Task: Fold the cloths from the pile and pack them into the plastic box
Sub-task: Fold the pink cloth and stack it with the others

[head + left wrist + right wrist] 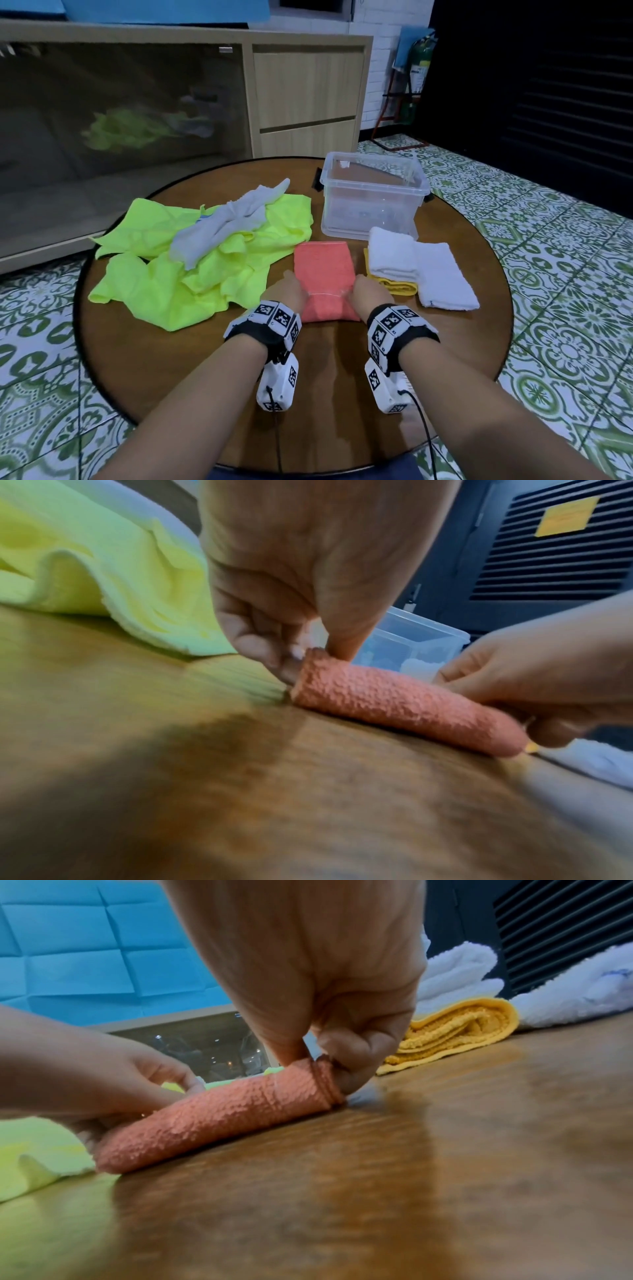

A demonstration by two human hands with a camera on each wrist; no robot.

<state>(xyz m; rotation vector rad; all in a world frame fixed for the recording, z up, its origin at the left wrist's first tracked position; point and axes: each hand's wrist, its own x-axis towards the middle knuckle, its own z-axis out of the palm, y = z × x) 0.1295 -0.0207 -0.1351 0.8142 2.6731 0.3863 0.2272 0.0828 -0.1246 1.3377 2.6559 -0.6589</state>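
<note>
The coral cloth (325, 274) lies part-folded at the table's (191, 370) near middle, its side edges pinched by the left hand (286, 291) and right hand (370, 291). Folded white towels (424, 267) and a yellow cloth (397, 286) wait beside the plastic box (373, 195), which looks empty; the lime and grey pile (191, 260) at the left edge remains unfolded.

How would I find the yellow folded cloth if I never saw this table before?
Start at the clear plastic box at the far side of the round wooden table. Just in front of it sit folded white towels. The yellow folded cloth lies under one of them, only its edge peeking out; it is a deeper, golden yellow, unlike the bright neon-green cloths heaped on the left.
</note>
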